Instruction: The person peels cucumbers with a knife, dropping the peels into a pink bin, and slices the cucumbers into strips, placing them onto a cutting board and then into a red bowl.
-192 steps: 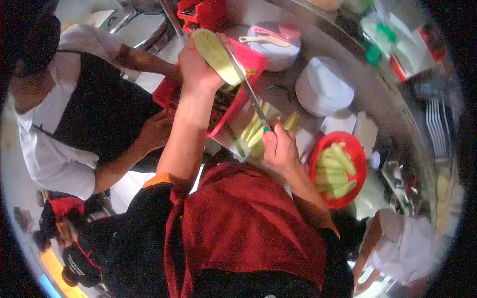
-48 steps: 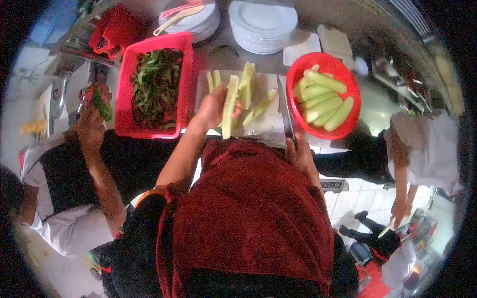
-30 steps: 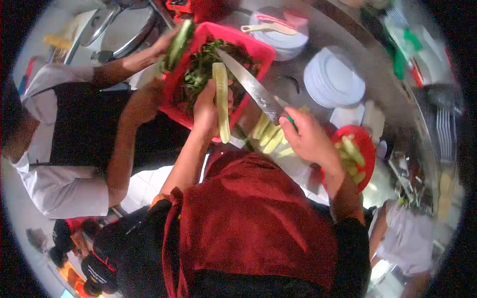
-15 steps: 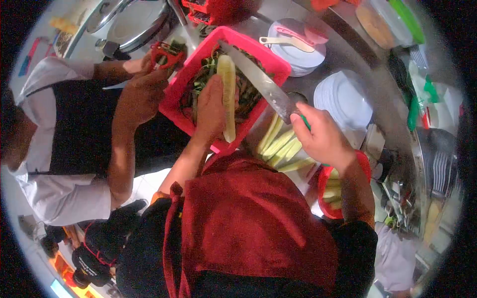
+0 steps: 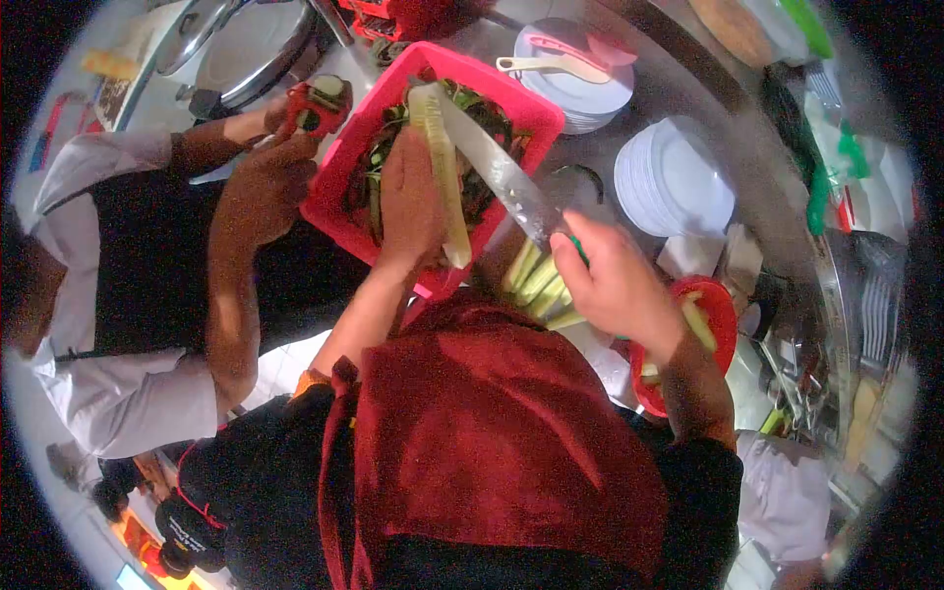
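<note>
My left hand (image 5: pixel 413 202) is wrapped round a long pale cucumber piece (image 5: pixel 442 177), seeds showing on its face, over a bright pink basin (image 5: pixel 329 202) full of green trimmings. In my right hand (image 5: pixel 619 280) is a large kitchen knife (image 5: pixel 501 172) with a green handle. Its blade slants up to the left, with the tip beside the cucumber's upper end. Several peeled cucumber pieces (image 5: pixel 536 280) lie under and left of my right hand. More pale pieces sit in a red basket (image 5: pixel 723 334) by my right wrist, partly hidden by my forearm.
To the left a co-worker's hands (image 5: pixel 265 182) hold a red-handled tool (image 5: pixel 307 103) and a cucumber piece. White plates (image 5: pixel 674 177) are stacked at the right; another stack (image 5: pixel 573 93) carries a pale-handled utensil (image 5: pixel 556 66). A lidded pan (image 5: pixel 258 54) stands at the upper left.
The cucumber in my left hand leans further left at its top, and the knife has shifted slightly left with my right hand. A cut face now shows in the co-worker's hand.
</note>
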`<state>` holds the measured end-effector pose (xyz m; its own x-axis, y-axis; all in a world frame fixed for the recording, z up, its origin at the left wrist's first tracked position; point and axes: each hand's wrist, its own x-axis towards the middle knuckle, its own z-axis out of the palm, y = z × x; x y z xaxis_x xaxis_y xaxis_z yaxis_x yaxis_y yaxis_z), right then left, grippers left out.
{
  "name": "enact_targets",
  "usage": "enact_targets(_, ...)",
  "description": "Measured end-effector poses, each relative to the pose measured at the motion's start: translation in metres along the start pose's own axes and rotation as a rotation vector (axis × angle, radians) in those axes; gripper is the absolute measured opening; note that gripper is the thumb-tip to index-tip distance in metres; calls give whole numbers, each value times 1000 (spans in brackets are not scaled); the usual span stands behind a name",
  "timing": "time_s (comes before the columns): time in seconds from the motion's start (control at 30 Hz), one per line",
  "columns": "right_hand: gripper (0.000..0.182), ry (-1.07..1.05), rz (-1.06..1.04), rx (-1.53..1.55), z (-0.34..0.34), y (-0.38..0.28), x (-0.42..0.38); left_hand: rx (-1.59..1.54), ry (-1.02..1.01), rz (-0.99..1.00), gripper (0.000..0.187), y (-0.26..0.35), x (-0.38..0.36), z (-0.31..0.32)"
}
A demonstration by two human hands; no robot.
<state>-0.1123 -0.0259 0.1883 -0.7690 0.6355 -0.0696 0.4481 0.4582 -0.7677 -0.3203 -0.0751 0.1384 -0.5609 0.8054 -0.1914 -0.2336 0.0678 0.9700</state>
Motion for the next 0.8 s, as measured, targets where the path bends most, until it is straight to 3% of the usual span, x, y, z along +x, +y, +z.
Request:
enact_targets(0.07,19,-19,24,10,8,-6,-3,118,166,112,39,0,8,-1)
enact_targets(0.3,20,-50,80,11,15,-15,-10,242,232,320,49,6,10,7)
enact_targets(0.4,20,-25,76,-20,19,-11,-12,422,248,282,54,2,14,6)
enact_targets(0.5,20,35,38,66,17,-5,-9,211,172,258,56,2,15,5)
enact_targets(0.57,20,39,28,69,14,-7,-7,23,-2,7,55,9,6,3)
enact_targets(0.67,20,39,32,97,19,-6,-6,268,91,-6,65,14,-7,7)
enact_targets(0.8,19,76,12,51,27,-7,-4,140,144,16,54,18,-4,14)
